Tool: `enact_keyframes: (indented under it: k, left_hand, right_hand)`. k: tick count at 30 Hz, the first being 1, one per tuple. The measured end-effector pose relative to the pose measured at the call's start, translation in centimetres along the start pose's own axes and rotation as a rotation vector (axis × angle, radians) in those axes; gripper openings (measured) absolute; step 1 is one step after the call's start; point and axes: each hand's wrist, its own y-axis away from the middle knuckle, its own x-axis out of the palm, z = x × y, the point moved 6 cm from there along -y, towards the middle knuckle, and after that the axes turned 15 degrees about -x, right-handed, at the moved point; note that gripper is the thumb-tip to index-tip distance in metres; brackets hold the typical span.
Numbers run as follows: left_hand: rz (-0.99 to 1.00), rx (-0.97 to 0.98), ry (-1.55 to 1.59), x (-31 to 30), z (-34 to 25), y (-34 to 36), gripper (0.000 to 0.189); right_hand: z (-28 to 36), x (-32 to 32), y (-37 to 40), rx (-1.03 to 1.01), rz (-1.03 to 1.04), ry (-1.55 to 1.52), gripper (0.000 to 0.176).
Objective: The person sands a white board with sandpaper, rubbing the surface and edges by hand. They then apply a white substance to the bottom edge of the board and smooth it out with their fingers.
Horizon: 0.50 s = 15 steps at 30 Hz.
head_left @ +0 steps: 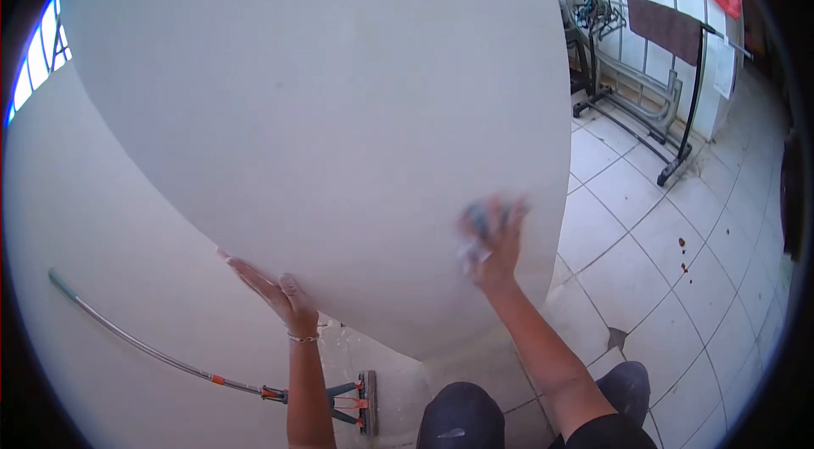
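Note:
A large pale panel (339, 127) with a curved edge stands tilted in front of me and fills most of the head view. My left hand (275, 292) is at its lower left edge, fingers stretched out along the rim, with whitish residue on the fingertips and thumb. Blurred by motion, my right hand (502, 250) presses a crumpled grey-blue and white cloth (476, 237) against the lower right of the panel's face. Part of the cloth is hidden under the fingers.
A sponge mop (170, 356) leans at the lower left, its head on the floor near my left forearm. White floor tiles (661, 279) with dark debris extend right. A black clothes rack (697, 97) with a brown towel (666, 27) stands at the upper right.

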Motion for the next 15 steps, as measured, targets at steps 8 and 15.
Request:
enact_keyframes:
  k: [8, 15]
  left_hand:
    - [0.152, -0.137, 0.038, -1.4, 0.6, -1.4, 0.060]
    - [0.197, -0.267, 0.347, -1.8, -1.6, -3.9, 0.055]
  right_hand:
    - [11.0, -1.2, -20.5, -0.147, 0.062, -0.070, 0.068]
    - [2.8, -1.7, -8.0, -0.185, 0.014, -0.055, 0.055]
